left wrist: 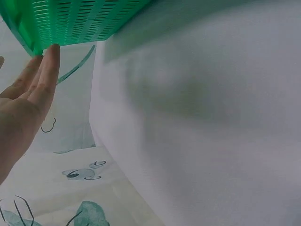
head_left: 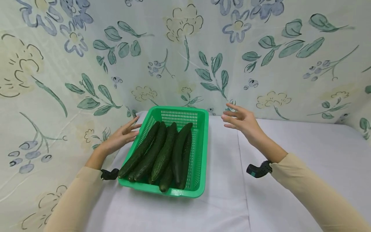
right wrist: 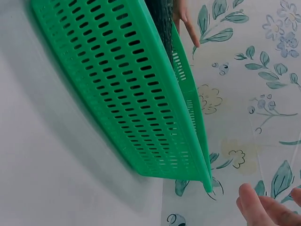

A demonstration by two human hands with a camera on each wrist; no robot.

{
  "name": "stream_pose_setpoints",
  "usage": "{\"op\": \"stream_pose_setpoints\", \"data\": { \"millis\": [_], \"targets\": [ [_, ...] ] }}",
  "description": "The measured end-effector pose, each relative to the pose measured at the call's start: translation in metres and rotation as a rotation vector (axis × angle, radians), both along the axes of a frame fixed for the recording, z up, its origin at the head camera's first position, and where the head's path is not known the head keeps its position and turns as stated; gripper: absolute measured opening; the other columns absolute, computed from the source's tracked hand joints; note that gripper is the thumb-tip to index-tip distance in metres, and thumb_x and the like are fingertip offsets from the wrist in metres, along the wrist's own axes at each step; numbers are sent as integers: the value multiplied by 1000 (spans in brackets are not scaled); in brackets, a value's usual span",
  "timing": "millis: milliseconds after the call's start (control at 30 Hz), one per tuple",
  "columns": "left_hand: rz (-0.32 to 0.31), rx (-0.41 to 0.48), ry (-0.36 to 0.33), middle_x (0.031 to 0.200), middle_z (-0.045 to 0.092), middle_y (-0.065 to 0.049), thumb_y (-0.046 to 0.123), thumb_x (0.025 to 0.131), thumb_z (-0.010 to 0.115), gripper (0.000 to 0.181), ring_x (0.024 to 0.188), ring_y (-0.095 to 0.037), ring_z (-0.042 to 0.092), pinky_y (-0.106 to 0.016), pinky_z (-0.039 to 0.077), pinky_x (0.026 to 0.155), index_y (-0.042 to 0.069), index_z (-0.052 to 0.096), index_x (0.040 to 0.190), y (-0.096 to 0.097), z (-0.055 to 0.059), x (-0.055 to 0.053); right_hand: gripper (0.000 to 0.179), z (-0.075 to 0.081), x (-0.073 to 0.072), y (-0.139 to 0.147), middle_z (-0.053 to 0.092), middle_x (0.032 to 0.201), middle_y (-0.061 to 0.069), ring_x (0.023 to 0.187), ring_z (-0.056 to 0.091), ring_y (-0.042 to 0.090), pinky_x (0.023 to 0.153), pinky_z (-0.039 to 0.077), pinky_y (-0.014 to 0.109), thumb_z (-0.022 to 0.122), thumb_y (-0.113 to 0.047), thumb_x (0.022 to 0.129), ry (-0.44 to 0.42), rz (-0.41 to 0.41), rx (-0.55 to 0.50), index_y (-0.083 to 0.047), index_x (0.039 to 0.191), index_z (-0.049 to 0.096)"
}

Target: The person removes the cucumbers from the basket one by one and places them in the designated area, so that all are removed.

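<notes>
A green plastic basket (head_left: 203,154) with slotted walls sits on the white cloth, holding several dark green cucumbers (head_left: 165,154) laid lengthwise, mostly toward its left side. My left hand (head_left: 121,137) is at the basket's left side, fingers extended toward the rim. In the left wrist view the fingertips of that left hand (left wrist: 28,103) reach the basket's edge (left wrist: 80,23). To the right of the basket, apart from it, my right hand (head_left: 240,120) is raised with fingers loosely spread and nothing in them. The right wrist view has the basket's slotted side (right wrist: 122,94) beside the right hand's fingers (right wrist: 254,205).
White cloth (head_left: 226,193) covers the table, with a crease running front to back right of the basket. A floral curtain (head_left: 185,58) hangs behind and along the left. Dark wrist devices (head_left: 259,169) are strapped to both wrists.
</notes>
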State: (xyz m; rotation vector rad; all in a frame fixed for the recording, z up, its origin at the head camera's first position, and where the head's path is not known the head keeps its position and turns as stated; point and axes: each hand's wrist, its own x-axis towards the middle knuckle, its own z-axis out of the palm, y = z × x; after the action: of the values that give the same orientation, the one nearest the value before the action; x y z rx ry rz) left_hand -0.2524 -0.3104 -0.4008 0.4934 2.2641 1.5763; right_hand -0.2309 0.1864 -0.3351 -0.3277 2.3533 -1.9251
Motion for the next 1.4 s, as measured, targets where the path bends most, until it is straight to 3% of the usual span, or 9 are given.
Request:
{"op": "stream_pose_setpoints", "data": {
  "millis": [167,400,600,700,833,1000,1400],
  "targets": [
    [4,-54,6,160,22,-16,29,106,53,68,143,-40,29,-62,28,109,34,15,161,1,-1,0,69,1,-4,-17,49,143,24,120,60,36,87,54,35,70,-19,96,-58,33,-72,-7,155,36],
    [15,-110,23,156,30,-16,32,105,54,63,141,-39,32,-65,31,106,34,23,160,3,0,2,65,2,-9,-40,50,140,28,119,55,50,88,53,44,68,-13,97,-151,79,-153,-1,153,37],
    [20,-144,28,150,36,-15,36,105,53,59,137,-36,36,-67,34,102,33,29,159,3,-1,2,66,2,-16,-61,48,140,28,108,65,40,89,53,47,67,-11,97,-240,97,-156,1,152,34],
    [30,-158,14,143,40,-14,38,105,53,57,130,-34,41,-63,40,99,34,31,158,2,-3,1,66,0,-19,-71,47,141,27,104,67,36,88,54,46,67,-10,97,-286,103,-164,2,152,34],
    [39,-141,-19,131,45,-15,39,105,52,56,115,-31,47,-50,48,90,35,32,157,2,-5,0,64,-1,-22,-85,46,144,25,111,64,42,90,52,47,67,-10,97,-348,94,-177,1,152,36],
    [38,-115,-43,126,45,-14,38,105,52,56,99,-27,48,-41,49,77,35,32,157,3,-6,-1,63,-2,-25,-101,46,144,23,117,58,47,91,51,50,67,-12,97,-405,79,-161,0,152,37],
    [33,-75,-73,124,45,-14,34,105,53,57,93,-21,48,-37,49,73,33,31,158,1,-7,-2,61,-12,-33,-123,50,137,28,114,59,49,85,54,47,66,-13,98,-459,74,-97,-1,151,39]
  ]
}}
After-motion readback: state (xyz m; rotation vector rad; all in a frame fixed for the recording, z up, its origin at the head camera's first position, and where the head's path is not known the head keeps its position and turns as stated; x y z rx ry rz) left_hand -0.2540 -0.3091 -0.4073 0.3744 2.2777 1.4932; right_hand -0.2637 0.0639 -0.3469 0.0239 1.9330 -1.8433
